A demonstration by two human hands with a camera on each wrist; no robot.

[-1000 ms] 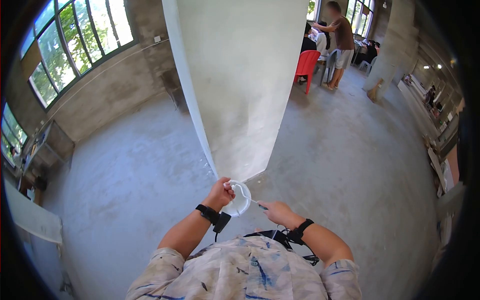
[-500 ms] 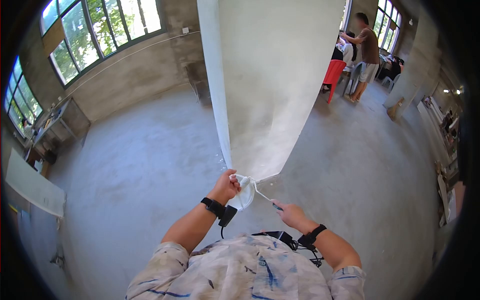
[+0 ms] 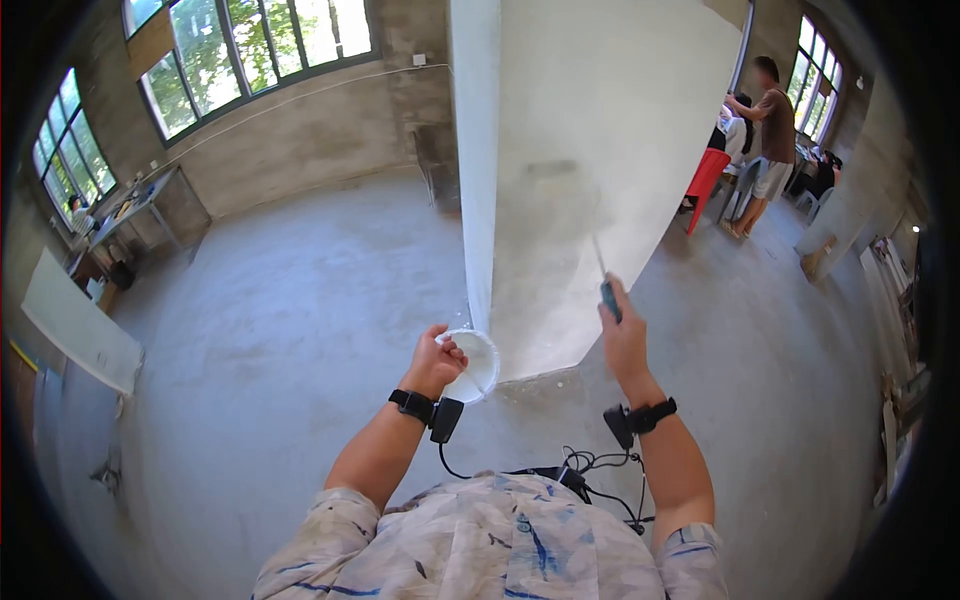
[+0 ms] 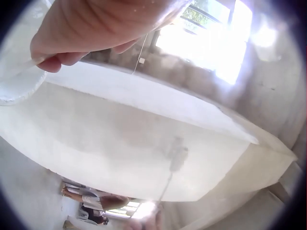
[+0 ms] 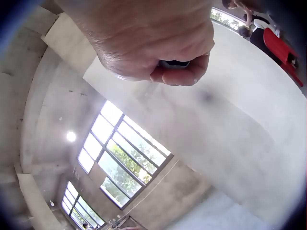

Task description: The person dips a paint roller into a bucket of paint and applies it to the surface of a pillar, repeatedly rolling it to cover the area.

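White bowl (image 3: 481,366) in left hand's (image 3: 436,361) grip, blurred thin tool (image 3: 609,298) in right hand's (image 3: 626,338).

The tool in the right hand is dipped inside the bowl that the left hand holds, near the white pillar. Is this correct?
Not quite. The right hand holds the tool raised up against the white pillar, well apart from the bowl, not dipped inside it. The left hand does hold the bowl, near the pillar. The head view shows this.
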